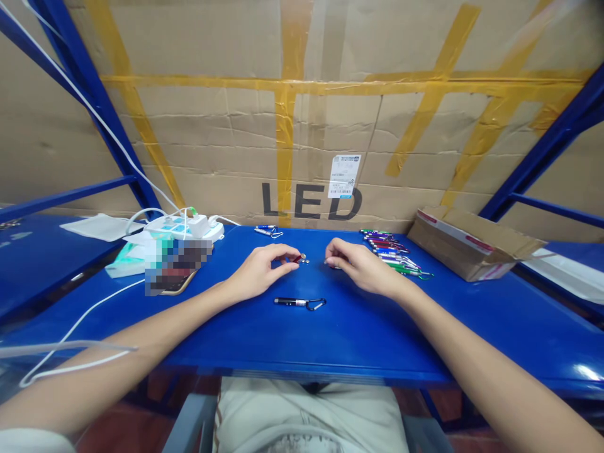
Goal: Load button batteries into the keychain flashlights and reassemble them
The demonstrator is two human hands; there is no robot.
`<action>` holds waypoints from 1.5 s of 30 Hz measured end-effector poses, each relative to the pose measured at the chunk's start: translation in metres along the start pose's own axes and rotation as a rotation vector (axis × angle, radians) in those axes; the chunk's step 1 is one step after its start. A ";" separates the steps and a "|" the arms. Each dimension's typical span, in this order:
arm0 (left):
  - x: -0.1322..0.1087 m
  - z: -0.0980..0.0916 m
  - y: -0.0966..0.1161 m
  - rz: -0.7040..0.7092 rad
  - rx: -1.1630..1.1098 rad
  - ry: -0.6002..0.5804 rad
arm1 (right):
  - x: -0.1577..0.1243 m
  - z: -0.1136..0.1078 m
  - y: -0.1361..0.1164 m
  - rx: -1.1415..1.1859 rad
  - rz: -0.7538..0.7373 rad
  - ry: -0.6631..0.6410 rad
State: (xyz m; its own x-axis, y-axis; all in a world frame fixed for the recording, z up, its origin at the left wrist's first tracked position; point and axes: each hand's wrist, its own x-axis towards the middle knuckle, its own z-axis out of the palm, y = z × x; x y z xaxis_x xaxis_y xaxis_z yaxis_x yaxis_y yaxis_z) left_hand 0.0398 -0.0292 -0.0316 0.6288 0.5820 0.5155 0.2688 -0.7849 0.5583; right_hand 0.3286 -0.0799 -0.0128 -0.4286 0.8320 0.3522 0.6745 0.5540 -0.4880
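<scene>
My left hand (pixel 262 270) has its thumb and forefinger brought together at a small round silver piece (pixel 303 256), and another tiny shiny piece (pixel 307 262) lies just beside the fingertips. My right hand (pixel 353 264) is a short way to the right, its fingers closed in a pinch; what they hold, if anything, is too small to name. Nearer to me, between the hands, a black penlight (pixel 290 302) with a carabiner clip (pixel 317 304) lies flat on the blue table (pixel 302 346).
Several coloured penlights (pixel 391 251) lie in a row at right, beside an open cardboard box (pixel 465 245). More penlights (pixel 268 231) lie at the back. On the left are a power strip (pixel 214 231), a phone (pixel 177 283), a tissue pack (pixel 136 255) and white cables (pixel 78 321).
</scene>
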 end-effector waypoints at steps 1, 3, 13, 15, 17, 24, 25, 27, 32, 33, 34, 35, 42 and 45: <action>0.000 0.000 0.001 0.006 0.009 -0.007 | 0.001 0.003 -0.004 0.071 0.008 0.029; 0.000 -0.001 0.003 0.022 0.031 -0.025 | 0.002 0.009 -0.013 0.178 -0.009 0.097; 0.000 0.000 0.008 0.066 0.048 -0.059 | 0.000 0.022 -0.029 0.138 -0.096 0.198; -0.001 0.000 0.008 0.064 0.042 -0.064 | 0.000 0.022 -0.029 0.137 -0.102 0.191; -0.001 0.000 0.009 0.062 0.039 -0.071 | 0.000 0.022 -0.028 0.137 -0.106 0.186; 0.000 0.000 0.008 0.069 0.053 -0.077 | 0.000 0.024 -0.029 0.090 -0.101 0.171; 0.000 0.000 0.008 0.073 0.058 -0.078 | 0.000 0.024 -0.029 0.079 -0.101 0.170; 0.000 0.000 0.006 0.082 0.072 -0.076 | 0.000 0.024 -0.028 0.049 -0.107 0.165; 0.000 0.000 0.003 0.113 0.118 -0.072 | -0.002 0.025 -0.024 -0.055 -0.151 0.151; 0.000 0.000 0.003 0.117 0.124 -0.076 | -0.002 0.025 -0.023 -0.067 -0.159 0.148; 0.000 0.000 0.004 0.120 0.128 -0.080 | -0.002 0.025 -0.022 -0.074 -0.166 0.147; 0.000 0.000 0.004 0.123 0.131 -0.084 | -0.002 0.025 -0.022 -0.078 -0.173 0.145; -0.003 -0.001 0.004 0.184 0.239 -0.074 | -0.002 0.025 -0.023 -0.048 -0.169 0.128; -0.005 0.000 0.004 0.240 0.299 -0.062 | -0.001 0.027 -0.026 0.036 -0.107 0.121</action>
State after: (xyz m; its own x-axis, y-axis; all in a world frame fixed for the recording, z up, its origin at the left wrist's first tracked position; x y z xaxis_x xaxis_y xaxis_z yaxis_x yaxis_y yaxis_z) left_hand 0.0377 -0.0350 -0.0315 0.7402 0.3679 0.5628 0.3038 -0.9297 0.2082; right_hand 0.2955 -0.0948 -0.0219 -0.4202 0.7597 0.4963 0.6059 0.6420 -0.4697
